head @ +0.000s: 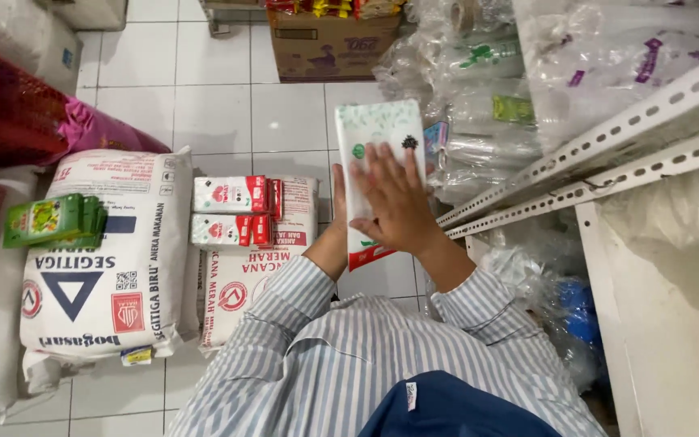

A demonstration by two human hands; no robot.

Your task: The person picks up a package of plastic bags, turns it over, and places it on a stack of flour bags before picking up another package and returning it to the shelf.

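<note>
Both hands grip a white tissue pack [378,146] — right hand [396,202] spread on top, left hand [339,198] underneath.

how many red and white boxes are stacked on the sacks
2, maybe more hidden. The upper red and white rectangular box and the lower one lie stacked on the white printed sack, left of the white plastic pack that both hands hold.
</note>
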